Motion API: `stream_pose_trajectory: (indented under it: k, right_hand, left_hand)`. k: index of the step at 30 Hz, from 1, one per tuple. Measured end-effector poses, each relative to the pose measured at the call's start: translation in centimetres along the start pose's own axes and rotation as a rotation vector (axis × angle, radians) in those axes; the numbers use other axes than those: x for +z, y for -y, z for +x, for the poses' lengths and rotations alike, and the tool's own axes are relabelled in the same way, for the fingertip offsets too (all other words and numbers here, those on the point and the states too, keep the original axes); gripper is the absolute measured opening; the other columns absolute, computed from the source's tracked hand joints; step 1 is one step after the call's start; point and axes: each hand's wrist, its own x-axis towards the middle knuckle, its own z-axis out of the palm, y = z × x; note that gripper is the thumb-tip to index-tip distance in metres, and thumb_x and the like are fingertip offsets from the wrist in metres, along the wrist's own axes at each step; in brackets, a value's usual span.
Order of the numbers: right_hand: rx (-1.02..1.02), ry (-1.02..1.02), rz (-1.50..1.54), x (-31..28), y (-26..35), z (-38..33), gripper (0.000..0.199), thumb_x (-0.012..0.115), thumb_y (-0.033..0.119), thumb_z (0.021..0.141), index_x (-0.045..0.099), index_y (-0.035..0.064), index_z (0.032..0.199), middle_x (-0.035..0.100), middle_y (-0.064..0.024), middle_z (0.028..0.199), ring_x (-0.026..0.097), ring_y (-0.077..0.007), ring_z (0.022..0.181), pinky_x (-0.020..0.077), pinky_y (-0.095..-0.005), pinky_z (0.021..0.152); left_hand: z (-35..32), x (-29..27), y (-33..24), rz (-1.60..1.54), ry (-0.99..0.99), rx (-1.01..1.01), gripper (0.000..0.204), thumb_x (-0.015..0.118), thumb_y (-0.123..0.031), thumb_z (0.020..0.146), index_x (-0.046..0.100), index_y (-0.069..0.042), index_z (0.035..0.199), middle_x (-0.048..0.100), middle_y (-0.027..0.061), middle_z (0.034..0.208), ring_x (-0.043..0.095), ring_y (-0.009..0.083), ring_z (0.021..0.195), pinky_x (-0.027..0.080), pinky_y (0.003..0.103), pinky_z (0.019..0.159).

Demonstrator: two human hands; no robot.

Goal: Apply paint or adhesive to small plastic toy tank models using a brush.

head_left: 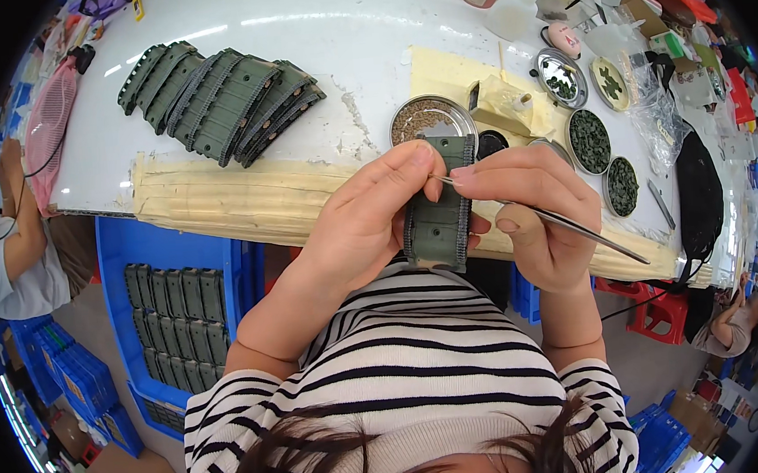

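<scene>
My left hand (356, 225) grips a dark green ribbed plastic piece (437, 231) upright above the table's front edge, its thumb and finger near the upper part. In my right hand (545, 203) is a pair of metal tweezers (588, 235), slanting down to the right. The tweezers' tip meets my left thumb and fingertip over the face of the green piece. Whether something tiny sits at the tip is too small to tell. Just behind the piece, a round metal dish (406, 122) holds small brown bits.
Several similar green pieces (220, 102) lie overlapping at the table's far left. Dishes of small dark green parts (589, 140) stand to the right, near a wrapped yellowish block (511, 109). Below the table's left, a blue crate (115, 264) holds rows of green pieces. Other people sit at both sides.
</scene>
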Motion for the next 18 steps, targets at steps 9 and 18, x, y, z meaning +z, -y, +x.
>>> stream_pose_trajectory:
  k: [9,18]
  right_hand:
    - [0.001,-0.008,0.008,0.1,0.1,-0.1,0.023,0.073,0.011,0.078,0.072,0.0017,0.099,0.068,-0.0102,0.091,0.065,-0.023,0.08,0.053,-0.0303,0.068]
    - [0.026,-0.193,0.095,0.2,-1.0,-1.2,0.016,0.06,0.01,0.091,0.07,-0.0018,0.096,0.068,-0.01,0.089,0.063,-0.0187,0.076,0.0505,-0.0278,0.067]
  left_hand:
    - [0.0,0.1,0.0,0.045,-0.016,0.009,0.034,0.036,-0.033,0.106,0.045,-0.004,0.09,0.06,0.0142,0.093,0.068,0.026,0.09,0.059,0.035,0.076]
    - [0.2,-0.2,0.8,-0.084,0.025,0.07,0.028,0.039,-0.022,0.104,0.04,-0.003,0.124,0.057,0.0178,0.113,0.066,0.0295,0.099,0.058,0.039,0.084]
